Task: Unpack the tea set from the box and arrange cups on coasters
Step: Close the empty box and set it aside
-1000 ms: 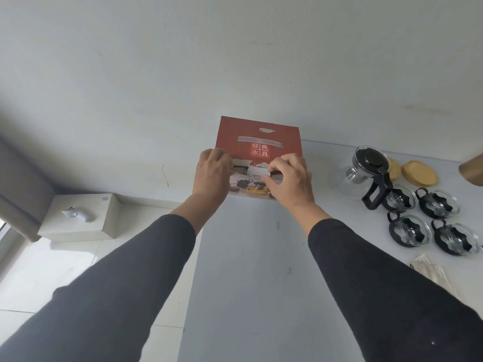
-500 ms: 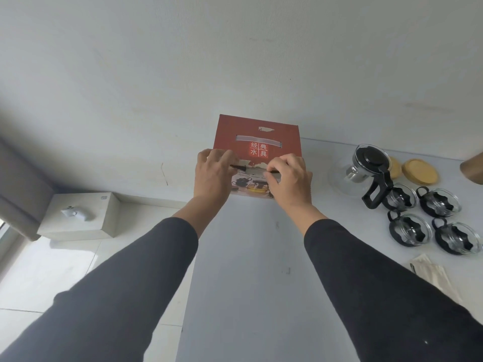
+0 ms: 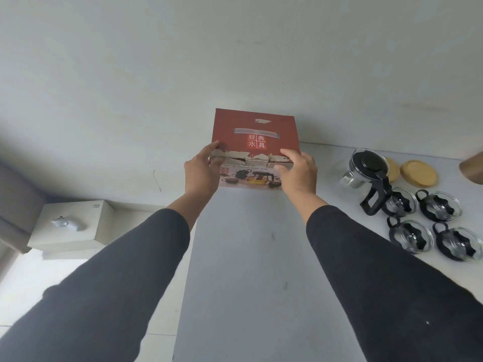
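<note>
A red tea set box point(image 3: 254, 131) stands at the table's far edge against the wall, its top flap shut. My left hand point(image 3: 201, 172) grips its left front corner and my right hand point(image 3: 298, 172) grips its right front corner. To the right, a glass teapot point(image 3: 363, 173) with a black lid and handle stands on the table. In front of it sit several glass cups with black holders, such as one cup point(image 3: 440, 206) and another point(image 3: 409, 235). Two round wooden coasters point(image 3: 419, 173) lie behind the teapot, bare.
The white table point(image 3: 248, 257) has its left edge near my left arm. Left of it, lower down, stands a white cabinet point(image 3: 70, 226) with a small white object on it. A brown object point(image 3: 473, 165) shows at the right frame edge. The wall is directly behind the box.
Both hands moved apart from the middle of the box front to its two front corners, and the top flap now lies shut.
</note>
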